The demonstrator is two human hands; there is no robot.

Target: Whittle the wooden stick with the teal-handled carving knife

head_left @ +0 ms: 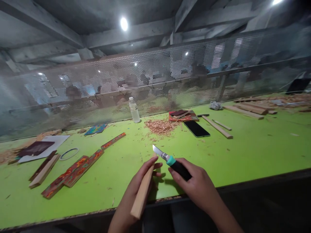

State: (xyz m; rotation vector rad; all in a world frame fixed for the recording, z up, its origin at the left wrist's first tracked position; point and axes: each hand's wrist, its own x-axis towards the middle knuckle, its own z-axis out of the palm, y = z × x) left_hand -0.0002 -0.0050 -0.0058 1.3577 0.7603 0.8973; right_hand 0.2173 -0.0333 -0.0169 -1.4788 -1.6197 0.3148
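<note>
Near the table's front edge, my left hand [136, 184] is closed round a pale strip of wood [142, 195], its near end pointing down toward me. My right hand [195, 181] grips a utility knife [179, 168] with a black handle and a teal collar. The knife's bare blade points up and left, close to the far end of the wood; whether the two touch I cannot tell. Beyond my hands a heap of wood shavings [161, 127] lies on the green table [255, 145].
A water bottle [134, 110] stands behind the shavings, before a perforated metal screen [155, 81]. To the right are a phone [196, 128], a hammer [216, 126] and wood strips [245, 111]. Painted wood pieces [84, 166] and a tape ring [69, 154] lie left.
</note>
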